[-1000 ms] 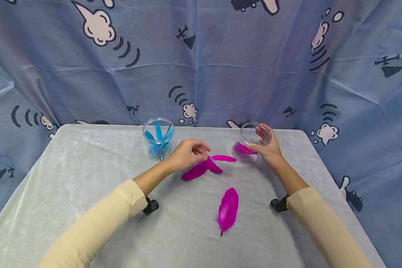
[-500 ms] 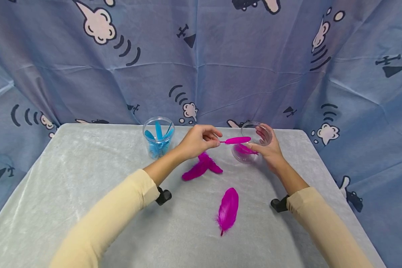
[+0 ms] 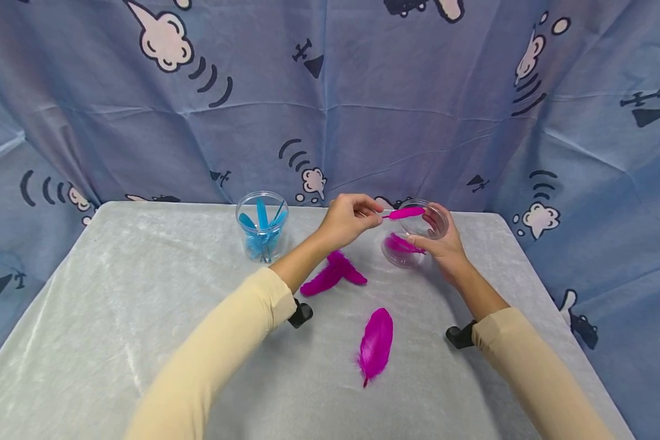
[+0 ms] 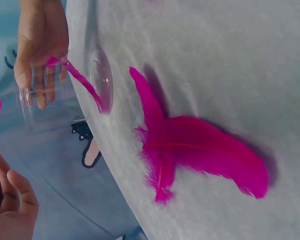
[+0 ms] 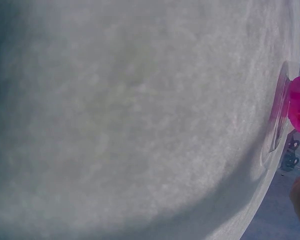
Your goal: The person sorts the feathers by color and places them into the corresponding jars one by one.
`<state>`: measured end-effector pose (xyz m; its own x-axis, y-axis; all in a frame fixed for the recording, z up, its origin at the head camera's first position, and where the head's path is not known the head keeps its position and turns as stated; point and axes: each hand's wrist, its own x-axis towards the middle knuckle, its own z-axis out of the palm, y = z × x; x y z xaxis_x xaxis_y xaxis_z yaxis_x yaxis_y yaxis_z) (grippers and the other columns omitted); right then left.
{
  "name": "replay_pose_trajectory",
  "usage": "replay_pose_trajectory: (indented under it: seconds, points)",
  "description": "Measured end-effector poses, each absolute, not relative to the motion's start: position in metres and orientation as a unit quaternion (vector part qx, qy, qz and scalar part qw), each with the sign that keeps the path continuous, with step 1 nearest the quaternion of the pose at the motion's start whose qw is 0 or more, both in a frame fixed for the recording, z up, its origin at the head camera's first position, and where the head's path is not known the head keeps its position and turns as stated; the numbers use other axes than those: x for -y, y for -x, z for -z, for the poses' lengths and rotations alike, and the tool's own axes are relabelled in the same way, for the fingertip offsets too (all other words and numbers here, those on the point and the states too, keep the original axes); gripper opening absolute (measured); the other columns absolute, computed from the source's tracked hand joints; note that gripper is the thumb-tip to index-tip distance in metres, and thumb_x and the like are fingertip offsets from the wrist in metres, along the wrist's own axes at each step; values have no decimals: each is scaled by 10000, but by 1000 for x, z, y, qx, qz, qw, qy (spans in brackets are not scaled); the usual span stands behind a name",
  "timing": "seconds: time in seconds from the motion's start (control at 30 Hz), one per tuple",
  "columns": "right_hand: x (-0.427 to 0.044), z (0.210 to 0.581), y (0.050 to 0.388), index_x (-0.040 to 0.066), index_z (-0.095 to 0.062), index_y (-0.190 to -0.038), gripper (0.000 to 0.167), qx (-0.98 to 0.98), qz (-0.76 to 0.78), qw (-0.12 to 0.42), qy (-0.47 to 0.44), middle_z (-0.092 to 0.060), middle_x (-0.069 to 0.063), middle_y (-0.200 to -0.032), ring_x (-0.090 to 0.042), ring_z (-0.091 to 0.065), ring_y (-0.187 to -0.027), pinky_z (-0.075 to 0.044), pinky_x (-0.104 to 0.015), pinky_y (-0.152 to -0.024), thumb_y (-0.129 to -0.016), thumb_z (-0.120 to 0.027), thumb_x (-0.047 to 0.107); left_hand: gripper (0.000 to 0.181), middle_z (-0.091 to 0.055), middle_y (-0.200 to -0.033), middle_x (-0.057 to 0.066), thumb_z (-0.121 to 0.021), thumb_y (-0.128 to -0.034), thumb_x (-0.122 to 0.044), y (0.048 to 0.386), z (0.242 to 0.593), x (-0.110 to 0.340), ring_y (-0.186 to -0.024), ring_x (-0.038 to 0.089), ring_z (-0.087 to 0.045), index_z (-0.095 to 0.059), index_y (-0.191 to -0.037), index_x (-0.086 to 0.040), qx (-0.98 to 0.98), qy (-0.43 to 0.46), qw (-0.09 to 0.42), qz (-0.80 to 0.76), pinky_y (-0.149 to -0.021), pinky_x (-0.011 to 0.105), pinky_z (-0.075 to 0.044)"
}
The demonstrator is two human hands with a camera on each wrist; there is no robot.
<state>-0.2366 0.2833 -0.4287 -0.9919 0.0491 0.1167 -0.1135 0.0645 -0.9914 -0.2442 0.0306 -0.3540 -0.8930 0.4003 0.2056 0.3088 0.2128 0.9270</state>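
Observation:
My left hand (image 3: 350,219) pinches a magenta feather (image 3: 408,212) by its quill; the feather's vane lies over the mouth of a clear plastic cup (image 3: 400,260). Around that cup's right side, near the rim, my right hand (image 3: 441,239) keeps its grip. Inside the cup rests another magenta feather (image 3: 401,244), seen also in the left wrist view. Below my left hand, crossed magenta feathers (image 4: 205,145) lie on the table. One more magenta feather (image 3: 376,345) lies alone nearer the front. The right wrist view catches only the cup's base and some magenta at its edge.
A second clear cup (image 3: 255,244) holding several light blue feathers (image 3: 261,215) stands left of my hands, near the back edge. The table wears a pale grey cloth (image 3: 143,293). A blue patterned curtain (image 3: 396,122) hangs right behind it.
My left hand has lifted the feather off the crossed pile and carried it right and away from me to the cup's mouth. The right hand and cup stay in place.

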Motion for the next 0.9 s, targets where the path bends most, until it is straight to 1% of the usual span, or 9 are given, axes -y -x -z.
replay_pose_trajectory:
  seconds: [0.1, 0.3, 0.4, 0.63, 0.8, 0.9]
  points:
    - [-284, 428, 237, 122, -271, -1514, 847, 730, -680, 59, -21, -382, -55, -1444, -323, -251, -1444, -93, -483, -1216, -833, -729, -90, 155, -735, -913, 118, -728, -894, -57, 245, 352, -39, -788, 174, -678, -735, -1040, -8, -787, -219, 36, -575, -675, 204, -517]
    - [-285, 428, 237, 133, -260, -1520, 848, 740, -670, 53, -17, -329, -142, -1536, -274, -269, -1450, -101, -470, -1218, -845, -737, -56, 130, -726, -894, 57, -734, -900, -105, 244, 349, -54, -806, 137, -662, -743, -1018, -49, -811, -206, 41, -547, -680, 202, -511]
    - [-285, 428, 236, 131, -254, -1521, 847, 738, -673, 51, -20, -320, -146, -1544, -276, -264, -1451, -99, -467, -1218, -848, -733, -59, 95, -715, -857, 28, -735, -905, -117, 244, 348, -61, -791, 124, -647, -749, -984, -66, -816, -196, 37, -542, -670, 214, -503]
    - [-284, 428, 235, 124, -234, -1528, 846, 735, -676, 48, -27, -330, -97, -1505, -313, -239, -1453, -90, -480, -1215, -862, -725, -50, 61, -702, -809, -22, -736, -910, -148, 241, 345, -78, -759, 100, -627, -772, -923, -101, -835, -156, 21, -528, -659, 217, -485]
    - [-283, 428, 236, 133, -232, -1527, 838, 740, -671, 47, -27, -308, -170, -1532, -300, -237, -1459, -78, -489, -1216, -871, -732, -17, 64, -689, -781, -51, -741, -900, -168, 242, 345, -84, -735, 81, -615, -777, -894, -116, -846, -134, 18, -516, -656, 210, -477]
    - [-284, 429, 236, 148, -242, -1520, 826, 745, -665, 48, -23, -303, -186, -1540, -270, -250, -1461, -79, -489, -1217, -876, -741, 10, 66, -695, -787, -42, -742, -899, -165, 242, 346, -85, -735, 89, -621, -781, -898, -113, -845, -128, 24, -518, -661, 217, -482]
